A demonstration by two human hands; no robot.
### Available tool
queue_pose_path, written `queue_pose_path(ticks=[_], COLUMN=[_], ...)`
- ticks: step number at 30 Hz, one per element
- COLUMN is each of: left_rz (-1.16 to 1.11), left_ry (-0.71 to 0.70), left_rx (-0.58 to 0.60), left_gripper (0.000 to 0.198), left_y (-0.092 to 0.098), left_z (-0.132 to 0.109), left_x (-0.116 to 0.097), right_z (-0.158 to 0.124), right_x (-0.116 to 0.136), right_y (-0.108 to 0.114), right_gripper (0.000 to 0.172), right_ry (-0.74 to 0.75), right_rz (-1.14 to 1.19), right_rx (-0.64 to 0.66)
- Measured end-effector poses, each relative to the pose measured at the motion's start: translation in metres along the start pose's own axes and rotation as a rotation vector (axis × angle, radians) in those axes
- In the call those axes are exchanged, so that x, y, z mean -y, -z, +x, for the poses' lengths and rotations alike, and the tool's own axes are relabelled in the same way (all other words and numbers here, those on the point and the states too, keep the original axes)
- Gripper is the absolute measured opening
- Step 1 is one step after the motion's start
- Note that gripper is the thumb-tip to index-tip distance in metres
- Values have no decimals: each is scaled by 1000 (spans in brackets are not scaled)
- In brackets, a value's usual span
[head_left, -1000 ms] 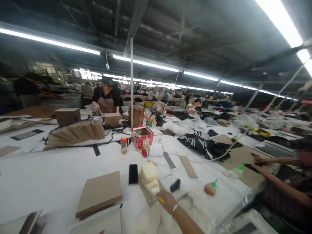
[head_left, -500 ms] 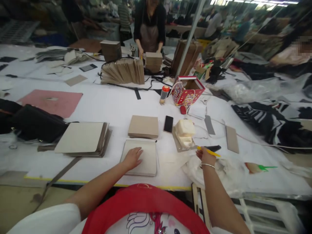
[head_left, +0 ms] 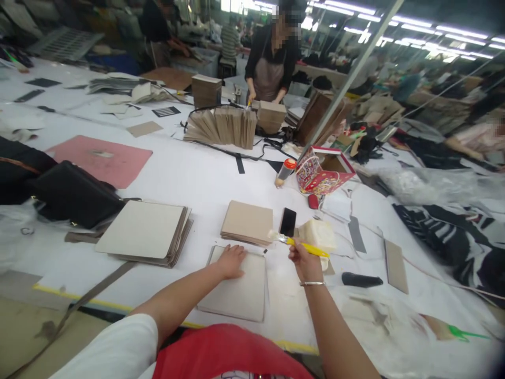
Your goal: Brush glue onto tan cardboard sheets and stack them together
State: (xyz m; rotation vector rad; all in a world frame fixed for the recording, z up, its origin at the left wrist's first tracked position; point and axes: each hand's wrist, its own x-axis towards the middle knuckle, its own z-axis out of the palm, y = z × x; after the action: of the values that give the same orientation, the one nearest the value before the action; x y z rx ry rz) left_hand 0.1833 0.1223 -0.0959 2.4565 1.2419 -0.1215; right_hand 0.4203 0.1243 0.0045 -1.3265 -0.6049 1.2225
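My left hand [head_left: 232,261] lies flat with fingers spread on a pale square board [head_left: 244,295], which rests on the table close to my body. In my right hand [head_left: 306,262] is a paintbrush [head_left: 311,247] with a yellow handle; its whitish bristles point left, over the right edge of a stack of tan boards [head_left: 248,221]. Just behind the right hand stands a cream-coloured block-like container [head_left: 319,235], partly hidden by the hand and brush. A black phone [head_left: 288,221] lies between that stack and the container.
A taller stack of pale boards [head_left: 142,230] stands to the left, beside a black bag [head_left: 77,192]. Farther back are a red-capped bottle [head_left: 286,171] and a red patterned gift bag [head_left: 325,173]. A dark handle-like object [head_left: 361,279] lies at right. Across the table, a person works at stacked boards.
My right hand has lifted the brush away from the cream container and moved left toward the boards. My left hand stays on the pale board. The camera view has shifted and tilted.
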Motion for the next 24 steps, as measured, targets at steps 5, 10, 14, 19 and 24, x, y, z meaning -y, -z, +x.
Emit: queue_pose_path(ticks=[5, 10, 14, 19, 24], left_rz=[32, 66, 69, 90, 110], left_ry=[-88, -52, -8, -5, 11], left_rx=[-250, -246, -198, -209, -207], left_gripper=[52, 59, 63, 63, 61], left_y=[23, 36, 29, 23, 26], left_z=[2, 21, 27, 29, 31], left_x=[-8, 3, 14, 16, 14], right_z=[29, 54, 78, 120, 148], right_x=[-18, -44, -57, -63, -58], right_y=[-89, -142, -154, -165, -152], right_gripper=[35, 26, 22, 23, 28], right_ry=[78, 8, 2, 77, 128], right_rz=[-373, -498, -607, -660, -725], right_rx=[201, 336, 404, 301, 173])
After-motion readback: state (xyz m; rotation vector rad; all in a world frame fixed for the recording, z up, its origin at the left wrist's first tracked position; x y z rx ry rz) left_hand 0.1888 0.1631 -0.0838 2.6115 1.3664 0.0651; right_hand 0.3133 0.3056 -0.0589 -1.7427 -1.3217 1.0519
